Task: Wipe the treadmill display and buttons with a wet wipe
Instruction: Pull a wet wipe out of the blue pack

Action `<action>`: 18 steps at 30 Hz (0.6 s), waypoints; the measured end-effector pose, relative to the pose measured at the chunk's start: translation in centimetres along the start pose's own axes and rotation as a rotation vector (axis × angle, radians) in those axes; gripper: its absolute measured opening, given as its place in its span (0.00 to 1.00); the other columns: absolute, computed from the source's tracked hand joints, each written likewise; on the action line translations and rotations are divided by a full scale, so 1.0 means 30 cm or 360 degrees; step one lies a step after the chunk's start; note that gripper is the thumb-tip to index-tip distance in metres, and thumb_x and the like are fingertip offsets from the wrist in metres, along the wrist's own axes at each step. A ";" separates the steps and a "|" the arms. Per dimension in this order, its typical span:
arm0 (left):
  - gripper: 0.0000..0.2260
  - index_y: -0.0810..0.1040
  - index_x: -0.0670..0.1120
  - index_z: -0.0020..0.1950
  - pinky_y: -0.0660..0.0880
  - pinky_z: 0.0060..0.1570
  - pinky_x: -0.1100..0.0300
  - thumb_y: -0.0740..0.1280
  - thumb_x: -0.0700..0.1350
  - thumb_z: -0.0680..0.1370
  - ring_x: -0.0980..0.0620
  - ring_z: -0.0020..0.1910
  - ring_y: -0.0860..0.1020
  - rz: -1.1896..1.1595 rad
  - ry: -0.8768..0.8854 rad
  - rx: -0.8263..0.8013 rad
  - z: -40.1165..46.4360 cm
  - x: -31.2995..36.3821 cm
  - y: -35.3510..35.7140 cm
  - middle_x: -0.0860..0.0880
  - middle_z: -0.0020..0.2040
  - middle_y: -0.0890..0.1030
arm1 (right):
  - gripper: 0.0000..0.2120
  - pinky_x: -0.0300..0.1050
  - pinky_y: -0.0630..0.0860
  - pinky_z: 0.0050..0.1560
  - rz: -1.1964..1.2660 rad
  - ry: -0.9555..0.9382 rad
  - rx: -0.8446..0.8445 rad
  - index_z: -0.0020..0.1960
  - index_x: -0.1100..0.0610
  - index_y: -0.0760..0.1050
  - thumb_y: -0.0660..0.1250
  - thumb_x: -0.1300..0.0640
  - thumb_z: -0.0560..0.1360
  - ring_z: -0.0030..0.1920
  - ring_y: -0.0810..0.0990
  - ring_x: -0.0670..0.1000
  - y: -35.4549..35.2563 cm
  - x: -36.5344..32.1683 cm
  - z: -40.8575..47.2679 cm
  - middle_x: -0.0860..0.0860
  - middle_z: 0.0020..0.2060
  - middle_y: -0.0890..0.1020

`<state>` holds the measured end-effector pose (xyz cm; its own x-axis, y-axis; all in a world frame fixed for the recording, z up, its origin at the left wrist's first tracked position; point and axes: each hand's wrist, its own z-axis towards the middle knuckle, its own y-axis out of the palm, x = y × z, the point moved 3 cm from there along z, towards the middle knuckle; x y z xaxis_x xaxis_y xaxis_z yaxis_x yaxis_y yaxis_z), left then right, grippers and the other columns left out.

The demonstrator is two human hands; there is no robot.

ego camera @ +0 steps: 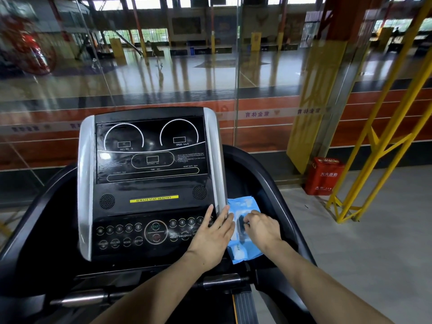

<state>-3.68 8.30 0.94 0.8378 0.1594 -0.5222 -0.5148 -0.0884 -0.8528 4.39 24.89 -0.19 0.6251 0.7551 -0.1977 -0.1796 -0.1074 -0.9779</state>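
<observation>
The treadmill console stands in front of me with a dark display (152, 148) above and a panel of round buttons (140, 232) below. A blue wet wipe pack (243, 206) lies in the tray right of the console. My left hand (212, 235) rests flat, fingers apart, on the panel's right edge and touches the pack's left side. My right hand (261, 229) sits on the pack, its fingers pinched at the dark opening in the pack's middle. No loose wipe is visible.
Silver side trims (85, 183) frame the console, and handrails (221, 280) run below it. A glass wall (236, 90) stands just behind the treadmill. A red fire extinguisher box (323, 176) and yellow steel frame (374, 146) stand on the floor to the right.
</observation>
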 end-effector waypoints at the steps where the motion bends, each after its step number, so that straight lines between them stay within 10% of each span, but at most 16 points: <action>1: 0.32 0.47 0.40 0.84 0.36 0.74 0.26 0.55 0.50 0.84 0.34 0.80 0.29 -0.0001 -0.0001 0.0001 0.001 0.000 0.001 0.39 0.85 0.45 | 0.09 0.44 0.74 0.45 -0.0016 0.0009 -0.0017 0.48 0.48 0.81 0.63 0.57 0.80 0.49 0.83 0.50 -0.004 -0.003 0.006 0.45 0.50 0.82; 18: 0.33 0.46 0.40 0.84 0.35 0.74 0.26 0.56 0.48 0.83 0.36 0.80 0.29 -0.0016 -0.0026 -0.0017 -0.001 0.003 -0.003 0.39 0.85 0.45 | 0.14 0.45 0.75 0.53 -0.0260 -0.0288 -0.0063 0.65 0.58 0.72 0.61 0.58 0.80 0.58 0.81 0.53 0.054 -0.004 0.006 0.52 0.61 0.79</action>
<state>-3.55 8.30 0.97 0.8398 0.1762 -0.5135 -0.5042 -0.0974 -0.8581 3.90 24.73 -1.75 0.4964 0.8677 -0.0246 -0.0548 0.0031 -0.9985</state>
